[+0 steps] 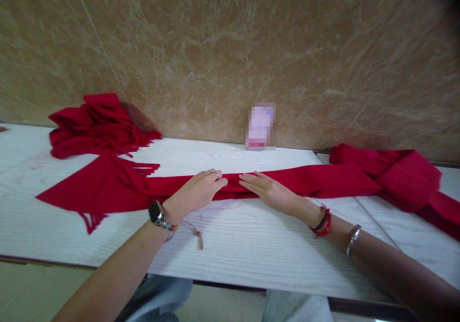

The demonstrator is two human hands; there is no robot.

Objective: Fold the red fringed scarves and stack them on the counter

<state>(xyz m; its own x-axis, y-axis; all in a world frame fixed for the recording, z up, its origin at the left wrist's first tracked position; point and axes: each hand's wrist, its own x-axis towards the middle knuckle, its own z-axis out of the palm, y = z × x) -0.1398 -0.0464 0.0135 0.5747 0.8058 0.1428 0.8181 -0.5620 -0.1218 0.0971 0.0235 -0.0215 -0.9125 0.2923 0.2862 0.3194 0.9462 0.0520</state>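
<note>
A long red scarf [323,178] lies folded into a narrow strip across the white table. Its fringed left end spreads into a pointed shape, with tassels on both sides. My left hand [201,188], wearing a ring, has its fingers curled down on the middle of the strip, gripping the fabric; its fingertips are partly hidden. Just to the right, my right hand [271,191] rests on the same strip, fingers stretched out flat and touching the cloth. A small gap of red fabric shows between the two hands.
A crumpled red fringed cloth [97,128] sits at the back left against the brown marbled wall [215,58]. A blurred pinkish package [260,126] leans on the wall. More red fabric [406,178] is bunched at the right. The white table's [230,250] front edge is near my legs.
</note>
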